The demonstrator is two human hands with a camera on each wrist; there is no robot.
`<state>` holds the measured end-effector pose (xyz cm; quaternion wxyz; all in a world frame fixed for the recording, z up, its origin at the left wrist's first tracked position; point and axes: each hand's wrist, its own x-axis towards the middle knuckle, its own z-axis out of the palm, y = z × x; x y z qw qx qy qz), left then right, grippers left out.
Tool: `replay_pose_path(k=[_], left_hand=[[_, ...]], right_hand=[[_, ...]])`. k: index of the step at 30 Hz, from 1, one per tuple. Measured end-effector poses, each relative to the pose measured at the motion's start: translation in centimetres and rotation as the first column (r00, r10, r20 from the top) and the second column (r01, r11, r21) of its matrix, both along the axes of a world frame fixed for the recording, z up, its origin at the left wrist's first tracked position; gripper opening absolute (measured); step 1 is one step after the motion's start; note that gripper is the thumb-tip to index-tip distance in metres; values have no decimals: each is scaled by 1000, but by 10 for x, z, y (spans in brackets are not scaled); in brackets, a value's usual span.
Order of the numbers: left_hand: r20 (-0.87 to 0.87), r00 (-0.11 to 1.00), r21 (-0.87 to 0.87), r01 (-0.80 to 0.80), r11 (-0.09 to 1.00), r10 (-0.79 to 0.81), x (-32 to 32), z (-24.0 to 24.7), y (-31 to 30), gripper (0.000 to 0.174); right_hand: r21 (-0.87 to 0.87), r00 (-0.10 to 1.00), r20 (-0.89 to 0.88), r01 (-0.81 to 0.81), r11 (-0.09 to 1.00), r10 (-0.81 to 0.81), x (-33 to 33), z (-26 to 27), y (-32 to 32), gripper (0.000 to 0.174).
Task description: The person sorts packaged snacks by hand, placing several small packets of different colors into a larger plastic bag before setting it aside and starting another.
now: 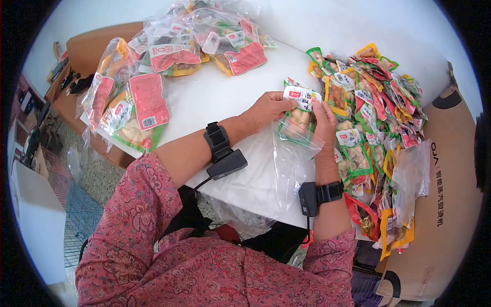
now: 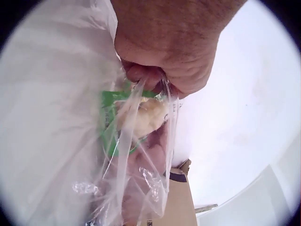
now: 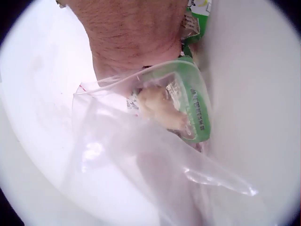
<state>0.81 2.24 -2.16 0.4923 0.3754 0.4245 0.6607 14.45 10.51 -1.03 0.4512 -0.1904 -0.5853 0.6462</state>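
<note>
Both hands hold a green-edged food packet (image 1: 298, 118) with a white label and pale, lumpy contents. My left hand (image 1: 267, 111) pinches its left side, thumb at the label. On the opposite edge, my right hand (image 1: 326, 124) grips the packet with thumb and fingers. A clear zip bag (image 1: 292, 166) hangs below the hands, its mouth around the packet's lower end. In the left wrist view, folds of the clear bag (image 2: 124, 160) run from the left fingers. The right wrist view shows the packet's lower part (image 3: 162, 108) behind the clear film.
A large heap of colourful food packets (image 1: 365, 102) covers the right side of the white table (image 1: 225, 97). Filled clear bags (image 1: 135, 97) stand along its far left edge. More empty clear bags (image 1: 411, 171) lie on the heap's near part. A cardboard box (image 1: 442, 204) stands at the right.
</note>
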Motion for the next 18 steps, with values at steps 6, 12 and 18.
replay_pose_path(k=[6,12,18], left_hand=[[20,999,-7,27,1000,-26,0,2,-3,16],[1,999,0,40,999,-40,0,2,-2,17],[-25,999,-25,43,999,-44,1,6,-5,17]], right_hand=[[-54,1000,-8,1,999,-2,4,5,0,16],[-101,993,-66,-103,990,97,4,1,4,13],[-57,991,-67,-118,991,114,0,-2,7,13]])
